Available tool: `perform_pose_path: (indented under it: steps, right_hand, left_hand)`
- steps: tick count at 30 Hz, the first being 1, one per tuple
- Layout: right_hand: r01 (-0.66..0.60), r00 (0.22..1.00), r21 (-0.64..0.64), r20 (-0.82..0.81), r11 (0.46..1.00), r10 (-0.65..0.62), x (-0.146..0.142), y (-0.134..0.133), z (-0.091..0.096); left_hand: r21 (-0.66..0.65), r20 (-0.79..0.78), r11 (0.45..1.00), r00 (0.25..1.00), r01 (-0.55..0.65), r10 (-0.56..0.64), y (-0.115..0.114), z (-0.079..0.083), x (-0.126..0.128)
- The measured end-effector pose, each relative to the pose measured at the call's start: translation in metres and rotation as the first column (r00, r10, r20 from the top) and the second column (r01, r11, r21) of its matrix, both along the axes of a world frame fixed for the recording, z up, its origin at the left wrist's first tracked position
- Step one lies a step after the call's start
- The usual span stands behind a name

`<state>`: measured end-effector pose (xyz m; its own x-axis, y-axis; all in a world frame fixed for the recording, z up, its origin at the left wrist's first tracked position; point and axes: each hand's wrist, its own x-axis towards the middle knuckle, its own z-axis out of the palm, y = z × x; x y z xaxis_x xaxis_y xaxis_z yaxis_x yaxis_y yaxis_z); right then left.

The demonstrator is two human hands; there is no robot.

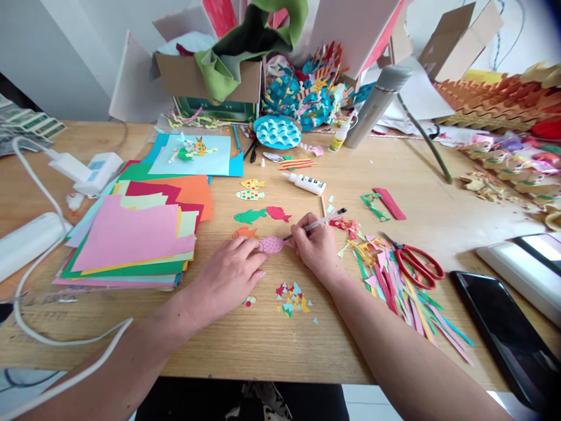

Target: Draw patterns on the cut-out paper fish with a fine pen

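A pale wooden surface (245, 345) fills the view, crowded with craft paper, with a white wall behind it. The left hand (230, 272) lies flat near the middle. Its fingers (252, 257) are stretched out and loosely spread, gripping nothing, and their tips press on the left end of a pink paper fish (272, 244) speckled with dark dots. This fish lies flat on the surface between the two hands, touching the fingertips of both.

The right hand (316, 248) has its fingers (302, 237) closed around a white pen (318, 223). The pen is held at a low slant, with its dark end pointing up and away to the right. Its tip comes down to the left and meets the fish's upper right edge, just ahead of the fingers.

Just beyond the left fingers lies an orange paper fish (244, 233). Farther out are a green paper fish (249, 216) and a red paper fish (277, 213). A glue bottle (308, 183) lies on its side well beyond the right fingers. On the near side of both hands, a small heap of confetti scraps (293, 298) sits close to the wrists.

To the right of the right fingers is a spread of paper strips (403, 298), with red-handled scissors (414, 260) lying on it. To the left of the left fingers is a stack of coloured sheets (131, 240), pink on top. A dark-screened phone (504, 333) rests near the right edge, well apart from the hands.
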<state>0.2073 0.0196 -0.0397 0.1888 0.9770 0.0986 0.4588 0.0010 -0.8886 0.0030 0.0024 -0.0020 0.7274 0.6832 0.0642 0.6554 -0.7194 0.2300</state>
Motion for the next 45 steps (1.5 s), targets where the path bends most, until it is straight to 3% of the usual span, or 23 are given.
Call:
perform_pose_path:
  steps: [45]
  right_hand:
    - [-0.006,0.999,0.008,0.035,1.000,0.006,-0.0004,-0.0002,-0.0002]
  left_hand:
    - [0.030,0.010,0.999,1.000,0.014,-0.014,-0.0003,-0.0012,-0.0011]
